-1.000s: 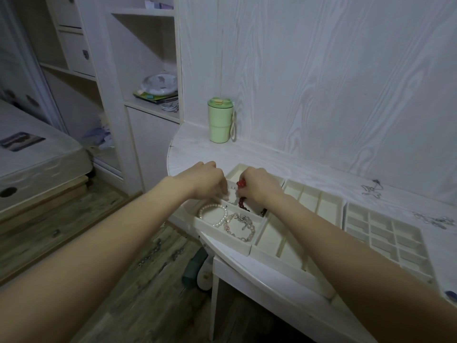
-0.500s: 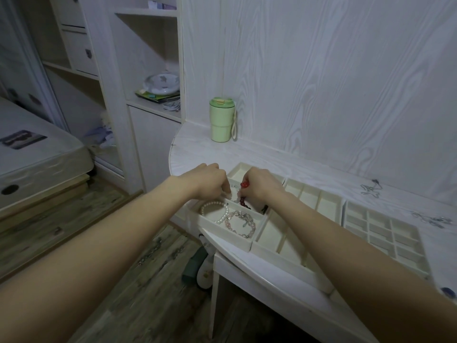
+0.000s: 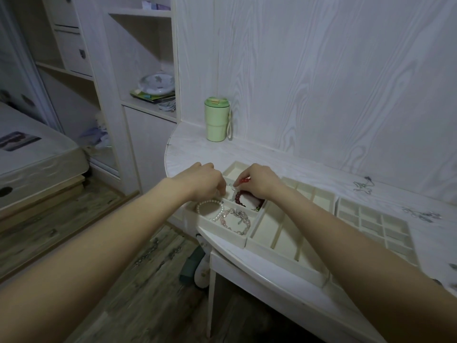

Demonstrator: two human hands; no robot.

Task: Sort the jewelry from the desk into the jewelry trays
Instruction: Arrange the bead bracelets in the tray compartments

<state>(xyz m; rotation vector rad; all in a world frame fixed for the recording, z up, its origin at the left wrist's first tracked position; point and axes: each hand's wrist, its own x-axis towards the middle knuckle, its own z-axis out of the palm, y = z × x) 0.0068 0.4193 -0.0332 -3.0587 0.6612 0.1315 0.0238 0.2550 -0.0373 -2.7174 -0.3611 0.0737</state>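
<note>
Both hands are over the leftmost jewelry tray (image 3: 222, 237). The right hand (image 3: 259, 183) pinches a red bead bracelet (image 3: 243, 194), whose loop now shows lower in its compartment than a second ago, nearly laid down. The left hand (image 3: 205, 180) curls at the same bracelet, grip hidden. Pearl bracelet (image 3: 210, 209) sits nearer the tray's front-left corner; necklaces (image 3: 363, 186) wait on the worktop (image 3: 188, 149) beyond.
</note>
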